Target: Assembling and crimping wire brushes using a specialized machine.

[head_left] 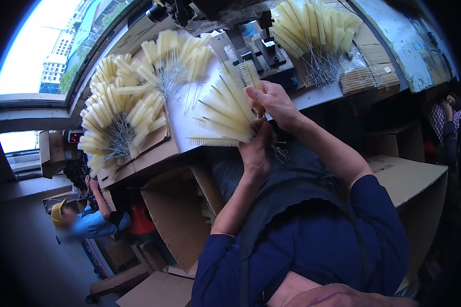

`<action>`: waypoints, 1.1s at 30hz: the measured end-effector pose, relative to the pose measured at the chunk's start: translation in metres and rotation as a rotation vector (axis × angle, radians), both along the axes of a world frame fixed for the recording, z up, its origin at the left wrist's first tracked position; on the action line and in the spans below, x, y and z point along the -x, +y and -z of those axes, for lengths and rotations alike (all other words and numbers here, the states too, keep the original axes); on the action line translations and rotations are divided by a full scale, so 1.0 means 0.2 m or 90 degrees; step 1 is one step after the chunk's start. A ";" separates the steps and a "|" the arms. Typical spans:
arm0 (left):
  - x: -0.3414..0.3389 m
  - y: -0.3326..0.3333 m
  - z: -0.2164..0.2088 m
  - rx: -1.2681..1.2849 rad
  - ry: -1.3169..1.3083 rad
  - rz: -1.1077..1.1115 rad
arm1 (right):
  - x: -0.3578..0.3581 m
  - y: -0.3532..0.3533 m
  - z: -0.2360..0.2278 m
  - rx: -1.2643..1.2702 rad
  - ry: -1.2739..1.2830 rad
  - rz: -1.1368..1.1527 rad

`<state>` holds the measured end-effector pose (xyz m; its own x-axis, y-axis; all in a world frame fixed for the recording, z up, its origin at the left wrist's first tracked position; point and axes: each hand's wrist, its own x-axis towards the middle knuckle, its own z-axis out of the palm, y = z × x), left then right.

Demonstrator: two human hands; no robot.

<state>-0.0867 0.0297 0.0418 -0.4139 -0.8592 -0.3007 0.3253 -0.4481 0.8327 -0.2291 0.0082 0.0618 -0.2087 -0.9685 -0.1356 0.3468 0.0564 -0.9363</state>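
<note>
My left hand is closed around the wire stems of a fanned bunch of cream-bristled tube brushes. Their bristle heads spread up and to the left, while looped wire ends stick out below the fist. Just above it, my right hand has its thumb and fingers closed on a tube brush at the bunch's upper edge. Part of that brush's stem is hidden by the fingers. Both hands are close together over the near edge of the white worktable.
Piles of similar brushes lie left on cardboard, with another pile far right. A metal machine fixture stands behind my hands. Flat cardboard pieces lie right. Open boxes stand below the table. A person in blue works at left.
</note>
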 end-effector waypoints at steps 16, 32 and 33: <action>-0.13 -0.07 -0.03 0.058 -0.036 -0.149 | 0.17 -0.27 -0.09 -0.102 -0.272 0.053; -0.15 -0.08 -0.04 0.054 -0.032 -0.165 | 0.08 -0.38 -0.10 -0.138 -0.456 0.022; -0.16 -0.09 -0.03 0.053 -0.035 -0.173 | 0.03 -0.36 -0.14 -0.160 -0.444 0.025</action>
<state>-0.0551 0.0118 0.0474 -0.1499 -0.9592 -0.2398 0.3776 -0.2796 0.8828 -0.2342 -0.0637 0.0899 -0.0269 -0.8840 -0.4667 0.8626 0.2153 -0.4577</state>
